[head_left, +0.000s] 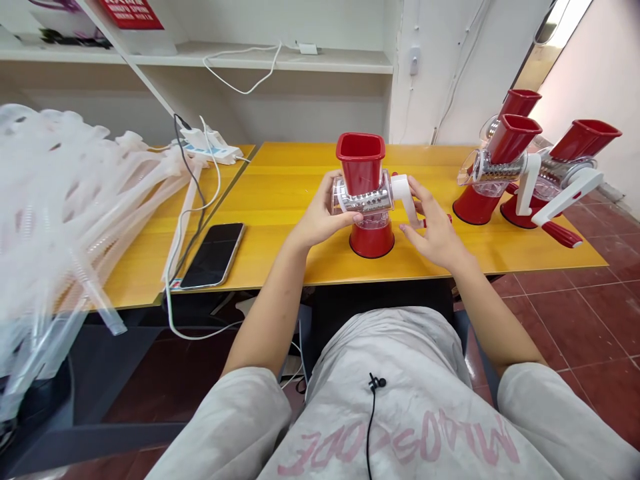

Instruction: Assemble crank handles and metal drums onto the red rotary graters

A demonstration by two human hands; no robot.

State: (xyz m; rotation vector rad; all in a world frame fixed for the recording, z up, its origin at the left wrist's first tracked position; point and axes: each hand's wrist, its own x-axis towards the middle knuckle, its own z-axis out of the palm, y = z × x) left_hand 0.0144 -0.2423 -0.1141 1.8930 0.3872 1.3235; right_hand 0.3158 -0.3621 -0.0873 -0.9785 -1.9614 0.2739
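A red rotary grater (371, 238) stands upright on the yellow table in front of me. It has a red hopper on top, a perforated metal drum in a clear housing, and a white crank arm (411, 208) on the right. My left hand (327, 217) is closed around the left end of the drum housing, its thumb across the front and the other fingers partly hidden behind. On the other side, my right hand (431, 223) curls around the crank, fingers at the arm's top and thumb below. The red crank knob is partly covered by that hand.
Several more red graters (477, 207) stand at the table's right end, cranks sticking out. A phone (213, 255) lies to the left, beside white and black cables and a power strip (213, 145). Clear plastic pieces (55, 220) are heaped far left. A shelf (345, 60) runs behind.
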